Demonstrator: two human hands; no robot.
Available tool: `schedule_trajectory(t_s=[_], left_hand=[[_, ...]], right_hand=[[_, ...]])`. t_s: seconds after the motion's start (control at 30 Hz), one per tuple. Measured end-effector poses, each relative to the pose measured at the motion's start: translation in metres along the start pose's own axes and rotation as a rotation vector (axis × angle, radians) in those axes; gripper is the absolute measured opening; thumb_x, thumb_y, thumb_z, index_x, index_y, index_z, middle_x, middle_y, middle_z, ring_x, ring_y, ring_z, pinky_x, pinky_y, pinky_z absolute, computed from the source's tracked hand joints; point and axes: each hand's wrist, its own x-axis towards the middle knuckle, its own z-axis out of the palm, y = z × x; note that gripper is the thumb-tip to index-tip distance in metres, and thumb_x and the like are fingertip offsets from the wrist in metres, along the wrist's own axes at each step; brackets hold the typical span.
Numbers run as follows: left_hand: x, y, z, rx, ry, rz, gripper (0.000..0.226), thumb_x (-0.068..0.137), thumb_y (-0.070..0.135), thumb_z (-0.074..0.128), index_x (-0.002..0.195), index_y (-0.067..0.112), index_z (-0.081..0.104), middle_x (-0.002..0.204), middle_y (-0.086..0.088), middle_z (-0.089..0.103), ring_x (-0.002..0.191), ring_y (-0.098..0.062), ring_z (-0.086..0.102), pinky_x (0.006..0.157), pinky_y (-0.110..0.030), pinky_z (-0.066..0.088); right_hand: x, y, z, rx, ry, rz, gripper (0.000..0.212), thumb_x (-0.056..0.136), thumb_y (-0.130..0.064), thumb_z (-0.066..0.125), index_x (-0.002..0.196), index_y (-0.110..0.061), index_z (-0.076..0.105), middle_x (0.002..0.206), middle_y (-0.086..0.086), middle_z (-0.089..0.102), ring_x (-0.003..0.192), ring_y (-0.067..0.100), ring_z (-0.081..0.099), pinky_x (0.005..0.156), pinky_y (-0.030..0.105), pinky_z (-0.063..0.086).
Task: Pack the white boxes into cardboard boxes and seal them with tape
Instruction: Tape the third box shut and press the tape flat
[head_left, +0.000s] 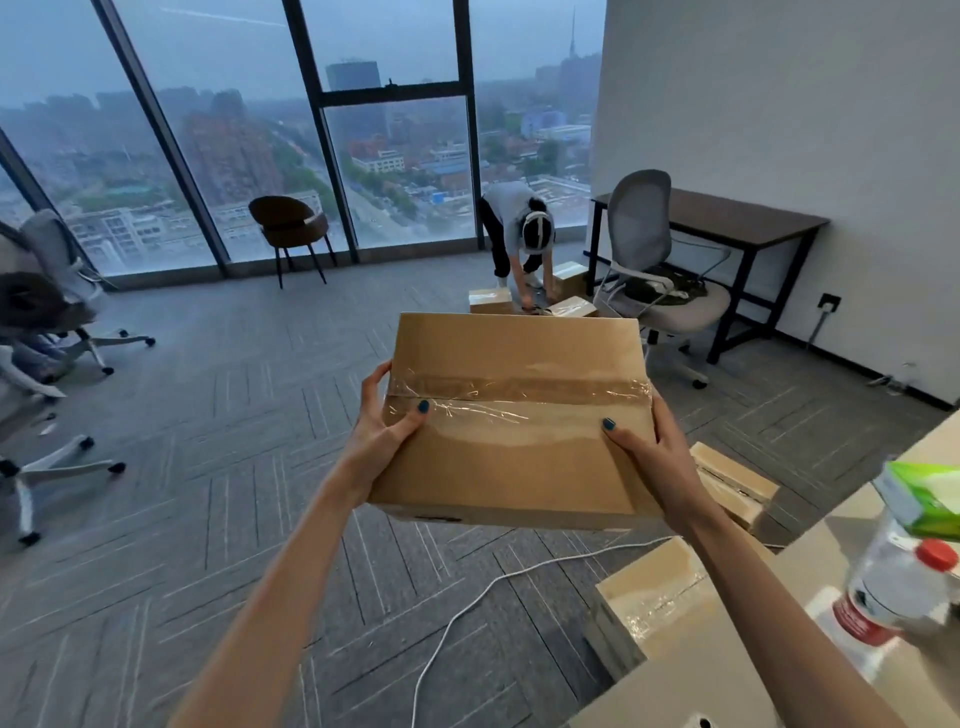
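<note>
A closed cardboard box (514, 447), sealed across its top seam with clear tape, is held up in the air in front of me over the grey carpet. My left hand (382, 421) grips its left side with the thumb on top. My right hand (654, 441) grips its right side the same way. Two more taped cardboard boxes rest on the floor below: one (737, 480) just behind my right wrist, another (649, 597) beside the table edge. No white boxes are visible.
A pale table (810, 561) at the lower right carries a water bottle (898, 587) and a green pack (924, 499). A white cable (467, 603) runs over the floor. Ahead, a person (519, 234) bends over several boxes next to an office chair (660, 280) and a dark desk (743, 218). More chairs stand at the left.
</note>
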Motion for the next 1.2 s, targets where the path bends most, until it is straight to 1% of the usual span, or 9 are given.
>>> schedule_trajectory(t_s=[0.17,0.33,0.53,0.63,0.73,0.87,0.97,1.1,1.2], left_hand=[[0.098,-0.016,-0.002,-0.006,-0.101,-0.005,0.069,0.084,0.043,0.067,0.135,0.056,0.023,0.141,-0.001,0.042,0.111,-0.024,0.057,0.079,-0.037,0.055],[0.198,-0.041,0.006,0.017,-0.237,0.015,0.065,0.09,0.037,0.063,0.137,0.052,0.02,0.146,-0.003,0.035,0.11,-0.023,0.056,0.066,-0.025,0.054],[0.331,-0.067,-0.002,0.07,-0.474,0.088,0.066,0.077,0.057,0.069,0.125,0.066,0.024,0.152,0.002,0.029,0.122,-0.03,0.05,0.094,-0.05,0.05],[0.379,-0.074,0.004,0.055,-0.567,0.123,0.063,0.087,0.04,0.066,0.129,0.058,0.023,0.144,0.011,0.029,0.116,-0.021,0.052,0.089,-0.042,0.052],[0.415,-0.079,0.026,0.046,-0.685,0.159,0.065,0.089,0.035,0.066,0.134,0.053,0.023,0.142,0.01,0.034,0.115,-0.016,0.053,0.085,-0.035,0.053],[0.457,-0.085,0.088,0.026,-0.86,0.162,0.064,0.088,0.034,0.068,0.132,0.051,0.025,0.139,0.006,0.041,0.114,-0.015,0.056,0.082,-0.031,0.053],[0.487,-0.088,0.157,0.033,-0.985,0.166,0.071,0.08,0.044,0.073,0.134,0.05,0.027,0.141,0.005,0.043,0.117,-0.019,0.056,0.094,-0.043,0.051],[0.511,-0.092,0.267,0.068,-1.136,0.173,0.076,0.075,0.047,0.073,0.135,0.05,0.027,0.14,0.006,0.046,0.117,-0.018,0.057,0.097,-0.043,0.049],[0.519,-0.098,0.343,0.092,-1.248,0.188,0.077,0.077,0.044,0.07,0.139,0.045,0.024,0.14,0.006,0.046,0.117,-0.015,0.056,0.09,-0.031,0.049]], right_hand=[[0.066,0.01,0.013,-0.018,0.066,0.002,0.076,0.076,-0.033,0.07,0.143,-0.041,0.035,0.122,-0.011,0.059,0.101,0.013,0.064,0.07,0.024,0.052],[0.121,0.031,0.031,-0.034,0.209,0.012,0.075,0.074,-0.038,0.071,0.14,-0.044,0.037,0.123,-0.013,0.058,0.104,0.011,0.061,0.075,0.025,0.051],[0.177,0.068,0.081,-0.04,0.452,0.012,0.071,0.079,-0.035,0.073,0.141,-0.041,0.038,0.124,-0.011,0.06,0.108,0.012,0.061,0.081,0.027,0.05],[0.193,0.082,0.098,-0.045,0.566,0.026,0.068,0.077,-0.037,0.072,0.137,-0.041,0.041,0.124,-0.009,0.062,0.109,0.014,0.061,0.085,0.03,0.05],[0.205,0.092,0.102,-0.041,0.69,0.047,0.056,0.086,-0.028,0.07,0.133,-0.042,0.044,0.122,-0.009,0.062,0.107,0.013,0.061,0.082,0.028,0.049],[0.22,0.106,0.08,-0.03,0.852,0.072,0.055,0.09,-0.022,0.065,0.138,-0.036,0.042,0.12,-0.01,0.062,0.104,0.009,0.061,0.078,0.025,0.05],[0.232,0.116,0.045,-0.033,0.983,0.08,0.054,0.09,-0.02,0.065,0.138,-0.033,0.042,0.121,-0.008,0.062,0.102,0.006,0.061,0.074,0.021,0.048],[0.242,0.139,-0.014,0.023,1.127,0.104,0.072,0.079,-0.033,0.071,0.142,-0.037,0.037,0.134,-0.005,0.056,0.119,0.017,0.057,0.098,0.043,0.048],[0.246,0.158,-0.051,0.062,1.247,0.124,0.074,0.085,-0.028,0.069,0.147,-0.038,0.03,0.14,-0.004,0.05,0.124,0.019,0.052,0.102,0.045,0.045]])
